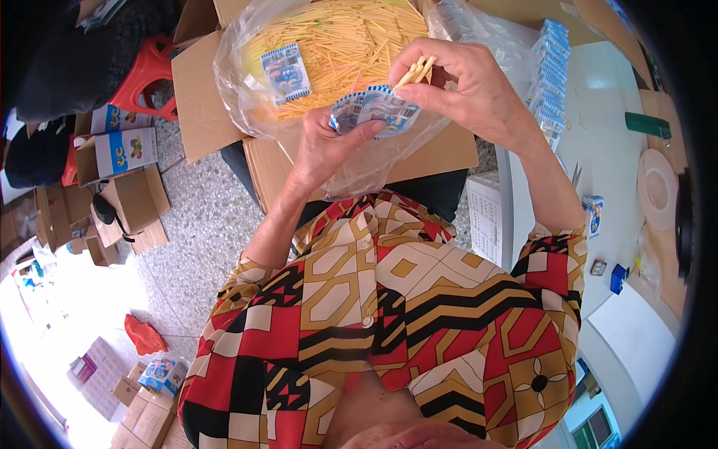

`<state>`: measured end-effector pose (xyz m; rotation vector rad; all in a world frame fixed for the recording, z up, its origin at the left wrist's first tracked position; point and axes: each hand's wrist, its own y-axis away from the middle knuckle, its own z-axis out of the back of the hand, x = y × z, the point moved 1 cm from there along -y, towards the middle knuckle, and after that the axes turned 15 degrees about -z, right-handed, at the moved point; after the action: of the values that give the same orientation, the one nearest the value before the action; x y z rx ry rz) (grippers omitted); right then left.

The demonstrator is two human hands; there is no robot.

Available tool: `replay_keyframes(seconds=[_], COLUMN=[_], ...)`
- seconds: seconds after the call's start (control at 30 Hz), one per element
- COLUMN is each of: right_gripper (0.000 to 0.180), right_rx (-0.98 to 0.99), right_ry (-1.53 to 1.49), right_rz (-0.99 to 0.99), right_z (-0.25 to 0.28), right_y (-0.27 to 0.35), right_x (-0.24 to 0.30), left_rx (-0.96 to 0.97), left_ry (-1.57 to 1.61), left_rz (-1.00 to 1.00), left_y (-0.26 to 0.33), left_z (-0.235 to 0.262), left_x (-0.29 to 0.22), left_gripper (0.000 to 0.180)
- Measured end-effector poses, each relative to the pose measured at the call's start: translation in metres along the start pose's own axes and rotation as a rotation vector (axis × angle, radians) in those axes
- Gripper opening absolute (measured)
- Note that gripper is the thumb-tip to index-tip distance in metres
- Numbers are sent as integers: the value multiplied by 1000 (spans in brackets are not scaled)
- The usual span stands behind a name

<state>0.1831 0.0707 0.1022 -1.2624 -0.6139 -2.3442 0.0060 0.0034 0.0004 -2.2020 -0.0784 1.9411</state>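
Observation:
My left hand (323,152) pinches a small blue-and-white packet (372,107) between thumb and fingers. Just above the packet's right end, my right hand (482,93) grips several short, thin, pale yellow sticks (416,71), their ends poking out past the fingertips. Both hands are over a cardboard box (196,97) lined with a clear plastic bag (233,78). Inside lies a large heap of loose yellow sticks (351,34). Another blue-and-white packet (285,72) rests flat on the heap's left side.
To the right, a long stack of blue-and-white packets (552,82) lies along a pale table (602,97). That table also bears a green tool (648,126), scissors (577,174) and a small blue box (593,215). At left are a red stool (142,82) and opened cartons (131,202).

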Motion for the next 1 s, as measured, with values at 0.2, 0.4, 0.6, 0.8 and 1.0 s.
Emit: replay_keyframes(seconds=[0.2, 0.4, 0.6, 0.8, 1.0], right_gripper=[13, 20, 26, 26, 25], right_rx=[-116, -161, -111, -96, -165], right_ry=[180, 263, 264, -401, -280], right_rz=[104, 269, 204, 7, -147], right_z=[6, 5, -10, -11, -23], right_y=[2, -3, -2, 0, 24], right_x=[3, -15, -30, -48, -64], left_rx=[-38, -64, -66, -232, -100], left_ry=[121, 170, 176, 284, 35], left_rz=[12, -5, -5, 22, 14], left_y=[-1, -2, -3, -10, -12], left_z=[-5, -9, -10, -15, -23], left_x=[0, -2, -4, -5, -7], left_gripper=[20, 22, 23, 22, 19])
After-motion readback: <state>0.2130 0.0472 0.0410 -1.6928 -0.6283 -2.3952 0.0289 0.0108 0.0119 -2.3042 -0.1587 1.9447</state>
